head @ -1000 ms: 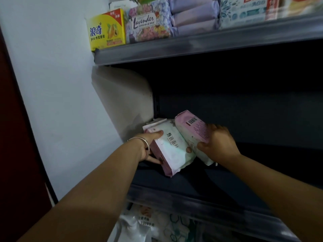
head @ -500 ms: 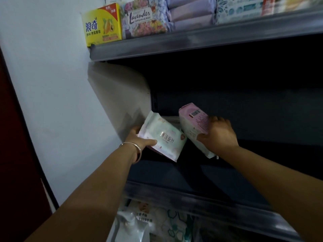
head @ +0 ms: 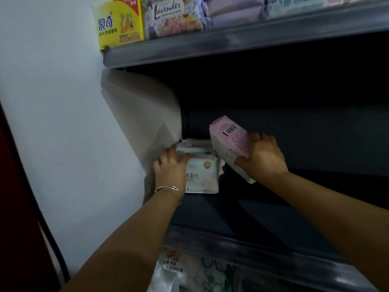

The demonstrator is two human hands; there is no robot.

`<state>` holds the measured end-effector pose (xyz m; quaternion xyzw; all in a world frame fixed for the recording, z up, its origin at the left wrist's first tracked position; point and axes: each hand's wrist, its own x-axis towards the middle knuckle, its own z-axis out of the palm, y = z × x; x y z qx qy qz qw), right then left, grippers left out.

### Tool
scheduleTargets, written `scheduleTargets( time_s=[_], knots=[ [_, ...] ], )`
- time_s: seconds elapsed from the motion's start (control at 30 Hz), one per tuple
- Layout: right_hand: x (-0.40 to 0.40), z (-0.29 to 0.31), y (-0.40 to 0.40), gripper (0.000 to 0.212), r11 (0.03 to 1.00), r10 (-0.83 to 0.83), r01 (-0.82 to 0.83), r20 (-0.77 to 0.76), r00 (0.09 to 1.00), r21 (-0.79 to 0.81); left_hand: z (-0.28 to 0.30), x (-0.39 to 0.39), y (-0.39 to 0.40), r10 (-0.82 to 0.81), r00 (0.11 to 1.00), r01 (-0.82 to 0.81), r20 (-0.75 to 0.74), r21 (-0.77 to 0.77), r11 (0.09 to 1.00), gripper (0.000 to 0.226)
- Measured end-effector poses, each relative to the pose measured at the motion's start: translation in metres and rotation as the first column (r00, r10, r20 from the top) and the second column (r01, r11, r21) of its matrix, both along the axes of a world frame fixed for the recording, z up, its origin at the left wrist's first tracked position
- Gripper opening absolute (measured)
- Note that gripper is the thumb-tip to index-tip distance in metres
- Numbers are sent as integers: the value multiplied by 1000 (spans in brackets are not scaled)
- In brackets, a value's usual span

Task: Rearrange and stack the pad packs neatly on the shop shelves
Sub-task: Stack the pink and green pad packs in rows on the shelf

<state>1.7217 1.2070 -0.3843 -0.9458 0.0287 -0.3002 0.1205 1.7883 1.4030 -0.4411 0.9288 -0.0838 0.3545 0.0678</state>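
Observation:
A white and pale green pad pack (head: 203, 175) lies flat on the dark middle shelf (head: 242, 213), in its far left corner against the white wall. More packs (head: 195, 145) lie behind and partly under it. My left hand (head: 171, 168), a bangle on its wrist, rests on the left side of the white pack with its fingers curled over the top edge. My right hand (head: 262, 158) holds a pink pack with a barcode (head: 230, 140), tilted, just right of the stack and raised off the shelf.
The upper shelf (head: 242, 42) carries a yellow box (head: 119, 23), a floral Lavender pack (head: 171, 16) and purple packs (head: 233, 11). Below the shelf's front rail (head: 263, 252) lie plastic-wrapped goods (head: 189, 270). The middle shelf stretches dark to the right. A white wall (head: 63, 123) bounds the left.
My left hand has brought the white pack down from a raised, tilted hold and laid it flat in the corner. My right hand has kept the pink pack tilted beside it.

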Motion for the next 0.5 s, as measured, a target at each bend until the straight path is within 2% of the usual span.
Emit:
scheduleTargets(
  time_s=[0.03, 0.07, 0.13, 0.27, 0.37, 0.5],
  knots=[
    [2, 0, -1, 62, 1000, -3, 3, -2, 1000, 1, -1, 2, -5, -60, 991, 46, 121, 118, 992, 58],
    [4, 1, -1, 62, 1000, -7, 7, -5, 1000, 3, -2, 4, -10, -109, 981, 76, 158, 204, 976, 55],
    [9, 0, -3, 63, 1000, -13, 13, -9, 1000, 11, -5, 7, -16, -103, 993, 84, 62, 249, 965, 53],
    [18, -2, -5, 66, 1000, -15, 15, -5, 1000, 28, -11, 27, -16, -10, 1000, 15, -28, 191, 982, 59],
    [24, -4, -8, 68, 999, -17, 17, -8, 1000, 33, -18, 34, -22, -65, 996, 73, -66, 133, 988, 72],
    [28, -6, -10, 69, 999, -10, 10, 8, 1000, 48, -26, 47, -26, -101, 993, 105, -58, 70, 992, 76]
  ],
)
